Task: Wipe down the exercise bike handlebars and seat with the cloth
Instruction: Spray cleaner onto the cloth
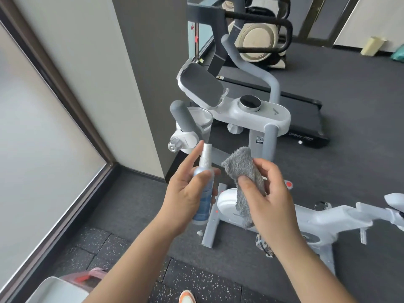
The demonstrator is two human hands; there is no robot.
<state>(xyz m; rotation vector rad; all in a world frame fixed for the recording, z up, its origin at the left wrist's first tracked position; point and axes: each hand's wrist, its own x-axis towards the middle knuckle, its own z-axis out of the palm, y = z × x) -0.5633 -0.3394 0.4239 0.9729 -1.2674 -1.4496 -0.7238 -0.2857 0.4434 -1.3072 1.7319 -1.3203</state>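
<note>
The left hand (188, 191) gripped a spray bottle (204, 189), forefinger raised beside its nozzle. The right hand (265, 193) pinched a grey cloth (242, 169), which hung just beside the bottle, above the white bike (284, 213). The handlebars (271, 136) stood beyond, untouched.
</note>
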